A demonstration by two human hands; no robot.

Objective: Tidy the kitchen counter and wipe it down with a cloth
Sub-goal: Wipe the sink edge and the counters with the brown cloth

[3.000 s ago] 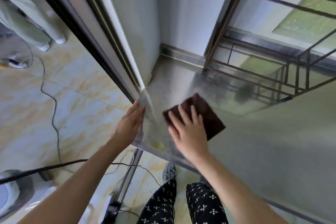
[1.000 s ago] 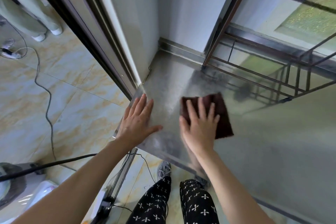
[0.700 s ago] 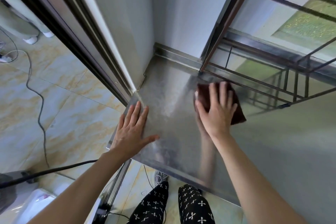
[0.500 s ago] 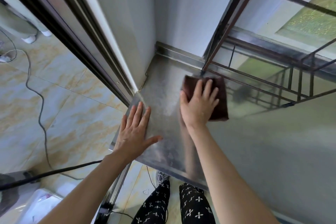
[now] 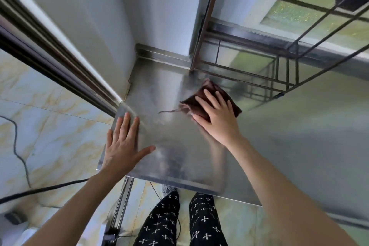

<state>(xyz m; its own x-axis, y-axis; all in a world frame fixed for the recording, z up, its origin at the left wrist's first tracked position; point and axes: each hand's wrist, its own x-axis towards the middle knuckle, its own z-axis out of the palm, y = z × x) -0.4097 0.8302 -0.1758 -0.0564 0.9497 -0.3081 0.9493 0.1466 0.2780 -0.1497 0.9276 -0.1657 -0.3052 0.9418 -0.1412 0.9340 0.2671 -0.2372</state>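
Flat-fingered, my right hand (image 5: 217,118) presses the dark maroon cloth (image 5: 232,106) onto the steel counter (image 5: 169,146); my left hand (image 5: 123,146), spread open, braces me.

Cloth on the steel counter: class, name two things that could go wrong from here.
1. The brown cloth under the right hand trails a loose thread; it may snag on the wire rack leg just behind.
2. The left hand rests flat at the counter corner; it could slip off the edge.

Cloth (image 5: 229,104) on counter (image 5: 279,136), before rack (image 5: 279,50)
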